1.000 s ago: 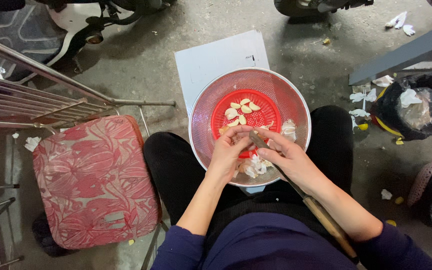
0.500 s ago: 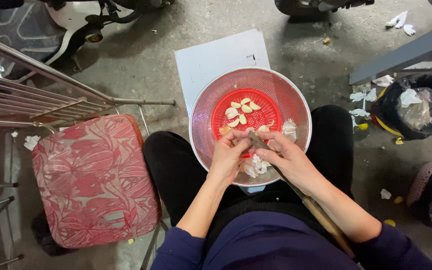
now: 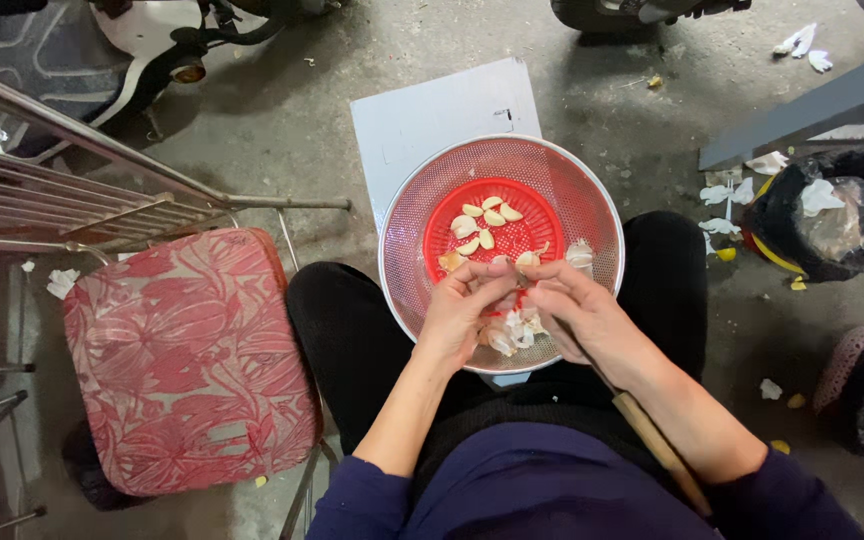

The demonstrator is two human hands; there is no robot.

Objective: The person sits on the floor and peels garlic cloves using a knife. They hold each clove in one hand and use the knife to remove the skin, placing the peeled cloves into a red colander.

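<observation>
From the head camera, the left hand (image 3: 464, 312) and the right hand (image 3: 580, 312) meet fingertip to fingertip over the near side of a metal mesh colander (image 3: 407, 225) resting on the person's lap. Both are pressed together, pinching a garlic clove (image 3: 526, 260) between them. A small red basket (image 3: 542, 232) sits inside the colander holding peeled cloves (image 3: 482, 220); pale garlic skins (image 3: 512, 330) lie just under the hands. A red patterned stool (image 3: 187, 360) stands to the left, a black rubbish bag (image 3: 832, 215) to the right on the floor.
</observation>
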